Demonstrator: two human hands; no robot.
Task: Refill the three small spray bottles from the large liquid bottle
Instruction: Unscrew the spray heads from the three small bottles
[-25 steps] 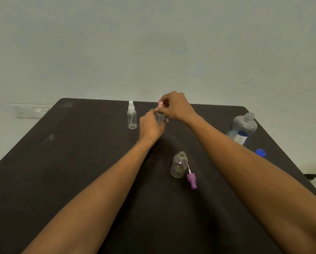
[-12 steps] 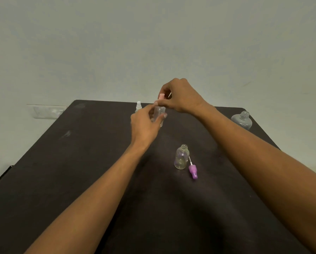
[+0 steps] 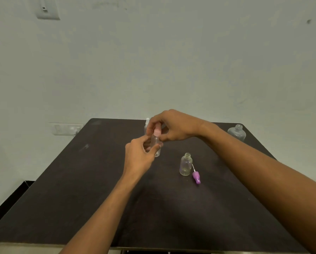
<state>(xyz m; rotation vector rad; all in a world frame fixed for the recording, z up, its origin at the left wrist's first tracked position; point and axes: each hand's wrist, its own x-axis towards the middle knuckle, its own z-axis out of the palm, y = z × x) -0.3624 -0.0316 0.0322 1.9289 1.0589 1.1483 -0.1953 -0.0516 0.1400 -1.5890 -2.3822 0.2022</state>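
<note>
Closer now over our dark table (image 3: pixel 80 180), pale wall (image 3: pixel 153 61) behind: left hand (image 3: pixel 139 154) grips clear plastic bottle (image 3: pixel 156 144), right hand (image 3: pixel 172 127) pinches pink cap (image 3: pixel 157 132).

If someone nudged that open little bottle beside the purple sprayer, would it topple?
Probably easily: the open bottle looks clear and nearly empty, so likely light. It stands upright on a small base. Once down, its round body might roll across the table.
</note>
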